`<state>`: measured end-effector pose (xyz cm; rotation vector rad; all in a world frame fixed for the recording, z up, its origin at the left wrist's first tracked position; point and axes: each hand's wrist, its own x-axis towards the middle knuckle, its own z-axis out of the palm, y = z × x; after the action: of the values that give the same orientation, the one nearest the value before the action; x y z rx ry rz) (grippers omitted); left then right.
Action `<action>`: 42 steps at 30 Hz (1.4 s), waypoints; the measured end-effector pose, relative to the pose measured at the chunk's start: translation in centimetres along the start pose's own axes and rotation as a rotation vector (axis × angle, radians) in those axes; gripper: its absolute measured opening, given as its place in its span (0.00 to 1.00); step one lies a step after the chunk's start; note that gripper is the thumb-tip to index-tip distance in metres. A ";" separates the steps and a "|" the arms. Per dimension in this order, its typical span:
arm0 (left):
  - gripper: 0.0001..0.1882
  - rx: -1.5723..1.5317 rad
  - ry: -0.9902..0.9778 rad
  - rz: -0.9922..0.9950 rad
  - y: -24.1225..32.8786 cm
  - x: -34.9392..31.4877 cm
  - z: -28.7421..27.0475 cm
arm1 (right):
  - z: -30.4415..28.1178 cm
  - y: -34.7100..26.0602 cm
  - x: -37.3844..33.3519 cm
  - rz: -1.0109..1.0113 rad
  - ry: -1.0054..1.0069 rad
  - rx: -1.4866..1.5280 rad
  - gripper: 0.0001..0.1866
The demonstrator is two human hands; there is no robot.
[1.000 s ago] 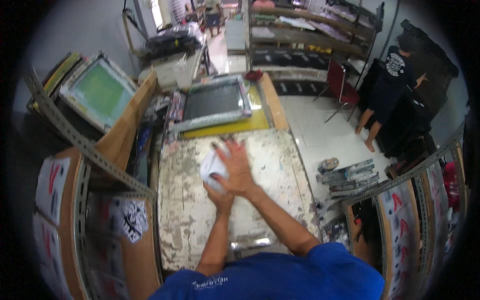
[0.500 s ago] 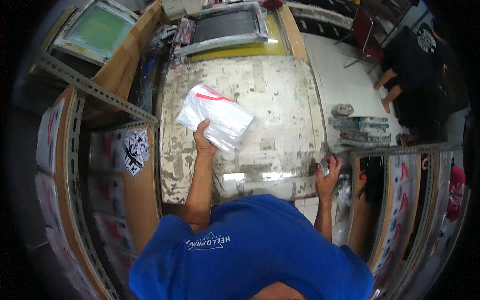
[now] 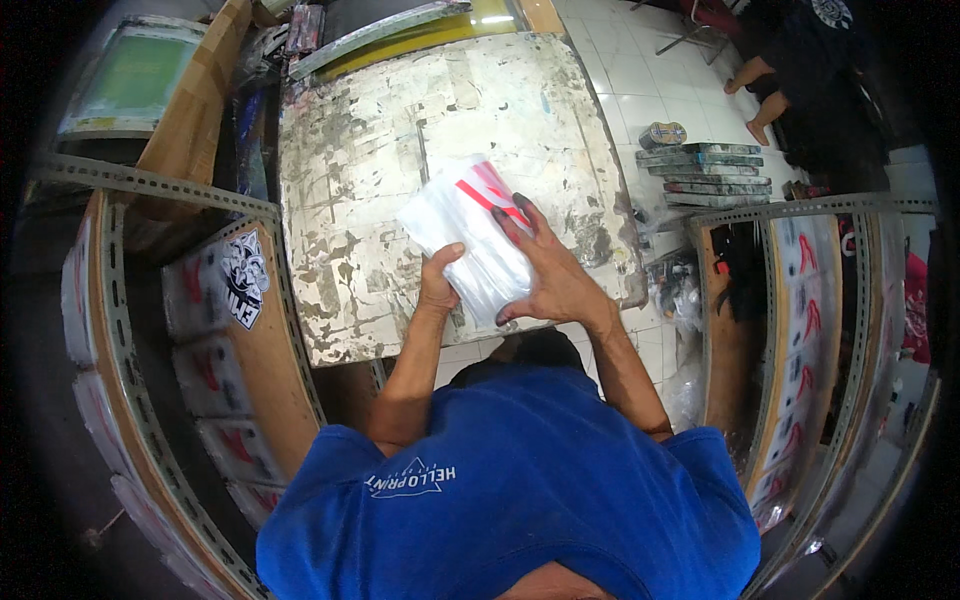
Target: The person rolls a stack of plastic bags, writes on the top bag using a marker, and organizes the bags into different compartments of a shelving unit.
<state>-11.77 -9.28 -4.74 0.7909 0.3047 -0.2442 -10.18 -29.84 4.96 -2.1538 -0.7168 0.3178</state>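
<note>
- A flat, glossy white-and-clear plastic packet with a red mark (image 3: 465,235) is near the centre, at the worktop's near part, slanting, its red-marked end toward one o'clock. I cannot tell what it contains or whether it touches the surface.
- At the packet's seven o'clock, the left hand (image 3: 437,282) has its grip closed on the edge, thumb on top; the fingers beneath are hidden.
- At four o'clock, the right hand (image 3: 557,278) has its grip spread wide across the packet, dark-stained fingers over the top, thumb by the near corner; whether it has firm hold I cannot tell.
- At eight o'clock, a perforated grey metal rack (image 3: 165,183) holds clear-wrapped packets with red marks (image 3: 212,365) beside a brown board bearing a black-and-white animal sticker (image 3: 245,268).
- Between three and four o'clock, another rack holds similar wrapped packets (image 3: 806,325).
- The worktop (image 3: 365,180) is off-white, its surface scuffed and flaking.
- At twelve o'clock, a yellow panel (image 3: 430,45) lies partly under a grey frame bar.
- At ten o'clock, a green-meshed rectangular screen (image 3: 145,75) stands beside brown cardboard (image 3: 205,85).
- At two o'clock, on white floor tiles (image 3: 625,60), an oval patterned tin (image 3: 663,135) sits beside stained, stacked bars (image 3: 712,175); beyond, a barefoot co-worker in dark clothes (image 3: 815,60) stands.
</note>
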 end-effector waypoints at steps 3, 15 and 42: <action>0.39 0.004 -0.014 0.057 -0.9 -0.3 0.0 | 1.2 0.0 -0.6 0.045 0.048 0.054 0.73; 0.32 0.577 -0.074 0.523 1.9 -1.3 1.6 | 7.5 4.4 0.6 -0.074 0.497 0.106 0.66; 0.39 0.984 0.056 0.562 -4.7 -3.8 -6.4 | 10.2 7.2 -0.4 -0.206 0.492 -0.056 0.46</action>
<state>-17.94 -7.43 -10.66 1.8149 -0.0202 0.1898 -12.33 -27.22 -7.08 -2.0678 -0.6542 -0.3359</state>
